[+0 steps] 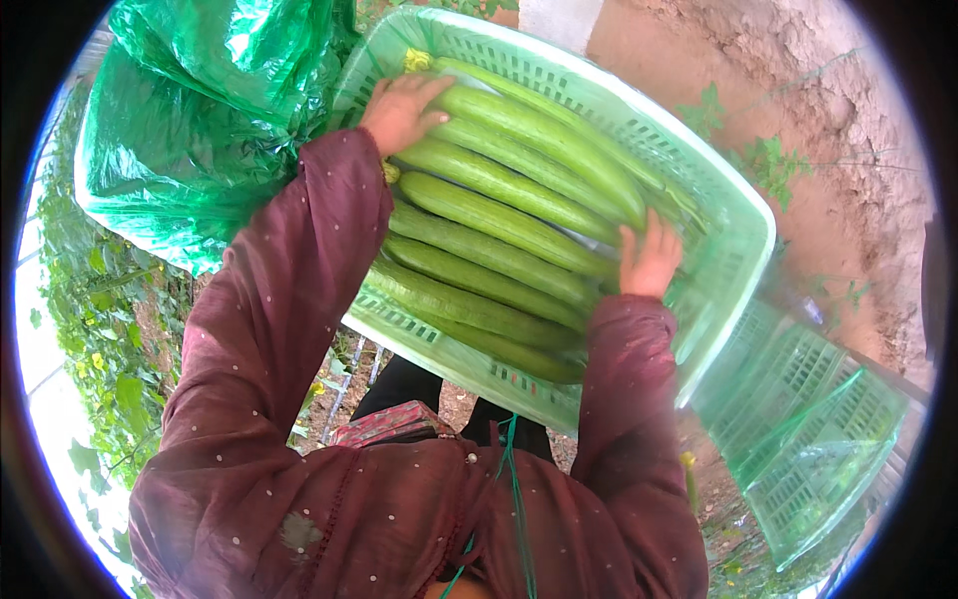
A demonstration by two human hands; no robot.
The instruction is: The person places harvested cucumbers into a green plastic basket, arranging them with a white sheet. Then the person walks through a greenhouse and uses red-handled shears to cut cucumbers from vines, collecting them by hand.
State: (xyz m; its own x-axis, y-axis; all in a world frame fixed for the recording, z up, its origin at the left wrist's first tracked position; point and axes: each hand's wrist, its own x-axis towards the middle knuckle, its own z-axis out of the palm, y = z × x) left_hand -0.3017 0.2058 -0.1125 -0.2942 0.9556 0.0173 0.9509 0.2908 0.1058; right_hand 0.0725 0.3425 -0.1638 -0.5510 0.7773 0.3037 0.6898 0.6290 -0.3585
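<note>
Long green luffa gourds [494, 217] lie side by side in a pale green plastic crate [718, 299] with slotted walls. My left hand [404, 112] is at the left end of an upper luffa gourd [539, 138], its thumb and fingers on either side of that end. At the same gourd's right end, my right hand [650, 254] has its thumb and fingers around the tip. A withered yellow flower [417, 60] shows at the left end of the gourd by the far wall. Pale lining shows in gaps between some gourds.
Left of the crate, shiny green plastic film [202, 142] covers another container. A second green slotted crate [808, 419], with film on it, stands at the lower right. Leafy vines [112, 329] grow on the left. Bare soil [793, 97] and small weeds lie beyond the crate.
</note>
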